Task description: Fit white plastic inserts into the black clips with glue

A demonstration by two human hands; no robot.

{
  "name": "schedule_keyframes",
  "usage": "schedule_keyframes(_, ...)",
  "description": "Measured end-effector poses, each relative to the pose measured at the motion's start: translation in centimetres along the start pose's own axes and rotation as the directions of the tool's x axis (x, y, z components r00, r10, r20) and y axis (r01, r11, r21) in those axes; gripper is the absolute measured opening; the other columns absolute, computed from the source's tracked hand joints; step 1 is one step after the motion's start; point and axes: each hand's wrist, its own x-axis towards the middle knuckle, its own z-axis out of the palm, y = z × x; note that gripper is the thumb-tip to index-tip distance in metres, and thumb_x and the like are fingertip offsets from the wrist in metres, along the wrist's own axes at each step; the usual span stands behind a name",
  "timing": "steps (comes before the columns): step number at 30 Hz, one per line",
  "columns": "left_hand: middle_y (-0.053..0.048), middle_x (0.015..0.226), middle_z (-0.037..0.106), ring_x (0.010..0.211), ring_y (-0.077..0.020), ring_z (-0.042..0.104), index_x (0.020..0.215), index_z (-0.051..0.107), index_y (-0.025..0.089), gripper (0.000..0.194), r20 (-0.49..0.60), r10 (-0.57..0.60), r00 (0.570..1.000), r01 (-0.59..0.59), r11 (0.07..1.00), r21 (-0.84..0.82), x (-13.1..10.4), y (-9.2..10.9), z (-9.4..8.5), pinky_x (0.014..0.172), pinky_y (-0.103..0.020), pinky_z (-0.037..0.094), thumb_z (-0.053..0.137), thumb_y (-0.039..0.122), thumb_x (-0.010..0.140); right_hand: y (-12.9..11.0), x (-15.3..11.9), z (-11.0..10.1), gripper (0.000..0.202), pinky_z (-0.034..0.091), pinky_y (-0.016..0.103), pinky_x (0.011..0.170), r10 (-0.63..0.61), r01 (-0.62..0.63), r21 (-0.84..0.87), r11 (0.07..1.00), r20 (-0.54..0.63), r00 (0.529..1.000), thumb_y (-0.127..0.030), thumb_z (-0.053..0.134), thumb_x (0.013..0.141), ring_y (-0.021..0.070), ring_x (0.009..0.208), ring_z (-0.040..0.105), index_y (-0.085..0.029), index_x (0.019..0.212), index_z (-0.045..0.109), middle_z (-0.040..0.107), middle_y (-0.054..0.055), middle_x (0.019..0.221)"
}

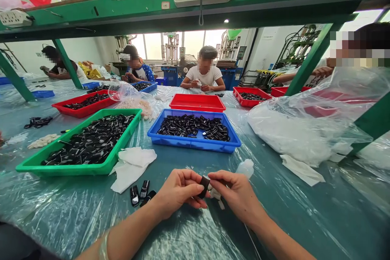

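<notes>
Between the thumb and fingers of my left hand is a small black glossy plastic piece, held tilted above the table. My right hand is closed in a pinch at the upper right edge of that piece; what its fingertips grip is hidden. Small white scraps lie below the right fingers. Several similar black pieces rest on the table left of my left wrist. A crumpled white cloth lies beyond them, against the green tray.
A green tray and a blue tray hold many black pieces. A red tray stands behind. At right are a clear plastic bag and a translucent bottle. Several people sit around the film-covered table, under a green shelf beam.
</notes>
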Motion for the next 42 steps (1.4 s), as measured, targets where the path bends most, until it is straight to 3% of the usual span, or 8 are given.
schedule_keyframes(7, -0.008, 0.076, 0.070, 0.059, -0.0137, 0.067, 0.082, 0.062, 0.011, 0.027, 0.058, -0.004, 0.998, 0.002, 0.999, 0.047, -0.4, -0.2, 0.6, 0.052, -0.018, 0.050, 0.072, 0.031, 0.067, -1.6, -0.8, -1.0, 0.023, 0.050, 0.026, 0.056, 0.147, -0.136, 0.193, 0.972, -0.044, 0.988, -0.039, 0.067, 0.069, 0.0176, 0.061, 0.063, -0.016, 0.070, 0.071, 0.071, 0.006, 0.067)
schedule_keyframes(13, -0.007, 0.077, 0.070, 0.061, -0.0141, 0.067, 0.084, 0.063, 0.011, 0.026, 0.062, 0.000, 0.998, -0.005, 0.997, 0.073, -0.4, -0.1, 0.7, 0.054, -0.019, 0.050, 0.070, 0.031, 0.069, -2.2, -1.0, -0.9, 0.013, 0.049, 0.024, 0.059, 0.127, -0.112, 0.328, 0.938, -0.027, 0.991, -0.032, 0.070, 0.067, 0.0161, 0.066, 0.062, -0.020, 0.066, 0.075, 0.070, 0.003, 0.071)
schedule_keyframes(20, -0.008, 0.078, 0.069, 0.061, -0.0143, 0.067, 0.084, 0.063, 0.011, 0.030, 0.051, 0.007, 0.999, -0.011, 0.997, 0.072, -0.4, -0.1, 0.7, 0.055, -0.020, 0.050, 0.071, 0.034, 0.068, -1.8, -1.2, -0.5, 0.010, 0.053, 0.026, 0.063, 0.055, -0.027, 0.368, 0.929, -0.066, 0.996, -0.028, 0.069, 0.069, 0.0180, 0.068, 0.065, -0.022, 0.072, 0.076, 0.071, 0.005, 0.074)
schedule_keyframes(28, -0.007, 0.076, 0.068, 0.060, -0.0141, 0.066, 0.083, 0.062, 0.011, 0.033, 0.019, 0.018, 1.000, -0.019, 0.998, 0.058, -0.4, -0.2, 0.7, 0.054, -0.021, 0.050, 0.072, 0.037, 0.066, -1.6, -1.4, -0.2, 0.012, 0.054, 0.025, 0.061, -0.086, 0.110, 0.250, 0.962, -0.106, 0.991, -0.018, 0.066, 0.071, 0.0175, 0.070, 0.066, -0.022, 0.078, 0.075, 0.071, 0.004, 0.079)
schedule_keyframes(36, -0.005, 0.071, 0.067, 0.060, -0.0159, 0.066, 0.080, 0.062, 0.011, 0.032, -0.034, 0.040, 0.999, -0.037, 0.996, 0.076, -0.3, -0.3, 1.0, 0.056, -0.024, 0.051, 0.072, 0.038, 0.065, -1.4, -1.8, 0.0, 0.012, 0.054, 0.026, 0.064, -0.155, 0.166, 0.078, 0.983, -0.129, 0.979, -0.021, 0.063, 0.077, 0.0165, 0.069, 0.065, -0.023, 0.082, 0.074, 0.069, 0.003, 0.080)
schedule_keyframes(42, -0.004, 0.069, 0.066, 0.060, -0.0147, 0.066, 0.078, 0.063, 0.011, 0.028, -0.066, 0.057, 0.996, -0.051, 0.996, 0.079, -0.4, -0.4, 1.3, 0.059, -0.025, 0.052, 0.072, 0.035, 0.066, -0.9, -1.9, 0.3, 0.017, 0.052, 0.022, 0.061, -0.182, 0.191, 0.052, 0.980, -0.146, 0.972, -0.019, 0.062, 0.078, 0.0145, 0.071, 0.064, -0.026, 0.089, 0.073, 0.067, 0.001, 0.082)
